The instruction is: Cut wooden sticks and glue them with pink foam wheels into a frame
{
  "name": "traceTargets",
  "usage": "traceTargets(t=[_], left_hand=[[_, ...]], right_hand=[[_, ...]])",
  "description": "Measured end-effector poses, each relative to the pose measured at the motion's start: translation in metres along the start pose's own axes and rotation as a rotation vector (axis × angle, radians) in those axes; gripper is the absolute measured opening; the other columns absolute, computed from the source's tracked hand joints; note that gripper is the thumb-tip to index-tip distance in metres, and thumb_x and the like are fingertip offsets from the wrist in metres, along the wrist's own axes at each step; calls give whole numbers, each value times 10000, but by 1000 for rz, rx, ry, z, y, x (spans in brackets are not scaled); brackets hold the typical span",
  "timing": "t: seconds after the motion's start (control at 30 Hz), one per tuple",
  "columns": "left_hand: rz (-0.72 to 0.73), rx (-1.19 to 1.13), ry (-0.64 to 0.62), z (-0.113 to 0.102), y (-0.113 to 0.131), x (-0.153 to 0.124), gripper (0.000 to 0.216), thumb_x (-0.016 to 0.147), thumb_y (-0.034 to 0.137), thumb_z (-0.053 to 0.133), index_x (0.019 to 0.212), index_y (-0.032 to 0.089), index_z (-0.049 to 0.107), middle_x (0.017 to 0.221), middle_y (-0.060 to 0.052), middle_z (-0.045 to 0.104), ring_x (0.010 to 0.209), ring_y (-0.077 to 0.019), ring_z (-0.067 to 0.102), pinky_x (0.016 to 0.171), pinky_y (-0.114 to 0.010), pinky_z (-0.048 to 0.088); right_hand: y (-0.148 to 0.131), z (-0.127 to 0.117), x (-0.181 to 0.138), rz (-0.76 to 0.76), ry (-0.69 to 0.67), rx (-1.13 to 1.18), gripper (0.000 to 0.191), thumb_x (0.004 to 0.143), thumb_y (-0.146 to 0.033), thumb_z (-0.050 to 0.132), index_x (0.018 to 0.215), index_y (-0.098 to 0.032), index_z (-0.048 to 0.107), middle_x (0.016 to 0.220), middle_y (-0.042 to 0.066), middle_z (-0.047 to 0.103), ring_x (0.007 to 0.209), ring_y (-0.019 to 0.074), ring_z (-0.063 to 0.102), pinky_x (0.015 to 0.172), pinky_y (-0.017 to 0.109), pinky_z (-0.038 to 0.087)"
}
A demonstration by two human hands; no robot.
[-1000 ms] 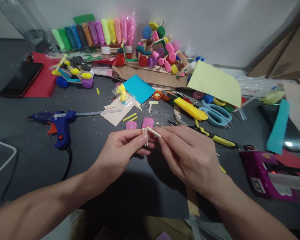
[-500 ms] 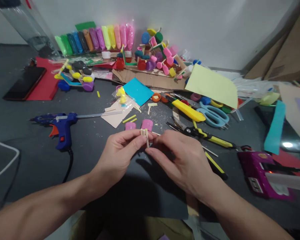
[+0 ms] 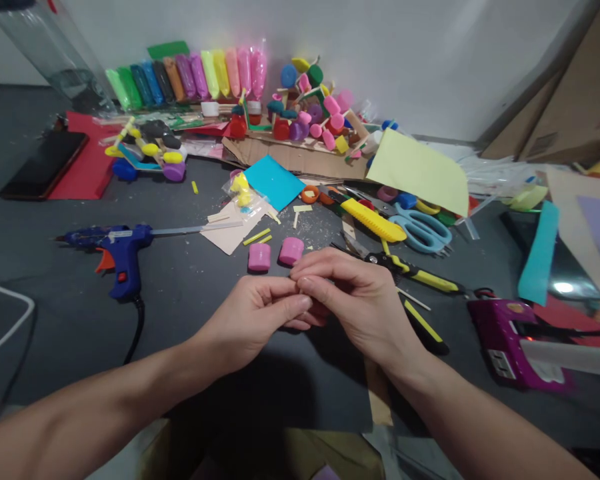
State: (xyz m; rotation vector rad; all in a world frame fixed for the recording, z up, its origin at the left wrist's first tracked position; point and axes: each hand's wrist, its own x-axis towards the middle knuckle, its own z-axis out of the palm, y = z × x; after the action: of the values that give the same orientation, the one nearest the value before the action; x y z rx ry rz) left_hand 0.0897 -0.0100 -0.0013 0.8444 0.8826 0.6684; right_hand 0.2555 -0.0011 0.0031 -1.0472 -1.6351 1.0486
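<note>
My left hand (image 3: 260,313) is closed in a pinch at the middle of the desk, thumb and fingers pressed together. My right hand (image 3: 355,293) meets it there, its thumb and fingertips closed over the left fingertips. Short wooden sticks showed in the left fingers a moment ago; the fingers of both hands now cover them. Just beyond the hands stand two pink bottle caps, a left cap (image 3: 259,257) and a right cap (image 3: 291,251), apart from the fingers. Thin yellow-green sticks (image 3: 257,237) lie behind the caps.
A blue glue gun (image 3: 130,250) lies on the left. To the right are a yellow utility knife (image 3: 375,220), blue-handled scissors (image 3: 423,230), black-and-yellow pliers (image 3: 410,270) and a magenta box (image 3: 510,340). Colourful clay packets (image 3: 195,77) and small cap-wheeled models (image 3: 150,157) stand farther back.
My right hand has moved up and left, over the left fingertips. The sticks between the left fingers have gone out of sight. Both pink caps show more fully.
</note>
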Motion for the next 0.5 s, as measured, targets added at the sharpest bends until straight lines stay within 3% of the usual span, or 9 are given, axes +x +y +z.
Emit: traceTargets(t=[0.17, 0.27, 0.4, 0.5], left_hand=[[55, 0, 22, 1, -1, 0, 130, 852, 245, 707, 813, 141, 773, 768, -44, 778, 733, -159, 743, 741, -275, 605], [83, 10, 28, 1, 0, -2, 155, 876, 258, 687, 841, 132, 771, 790, -69, 794, 722, -166, 754, 715, -268, 606], [165, 34, 75, 1, 0, -6, 154, 892, 248, 683, 944, 139, 777, 876, -79, 815, 795, -167, 767, 762, -259, 611], [218, 119, 77, 0, -1, -10, 183, 920, 270, 663, 1017, 169, 779, 916, -57, 819, 842, -162, 767, 799, -250, 607]], right_hand=[[-1, 4, -1, 29, 31, -7, 133, 879, -187, 699, 754, -201, 741, 796, 11, 738, 766, 153, 683, 720, 283, 546], [-13, -6, 5, 40, 39, -103, 172, 941, -254, 626, 835, -206, 753, 865, 25, 763, 804, 163, 699, 718, 281, 553], [-26, -42, 10, -57, 118, -514, 176, 969, -339, 594, 964, -235, 736, 929, 34, 769, 837, 207, 709, 754, 342, 552], [-14, -77, -4, -102, -90, -954, 333, 965, -506, 550, 1015, -222, 717, 978, 86, 763, 821, 288, 707, 707, 426, 538]])
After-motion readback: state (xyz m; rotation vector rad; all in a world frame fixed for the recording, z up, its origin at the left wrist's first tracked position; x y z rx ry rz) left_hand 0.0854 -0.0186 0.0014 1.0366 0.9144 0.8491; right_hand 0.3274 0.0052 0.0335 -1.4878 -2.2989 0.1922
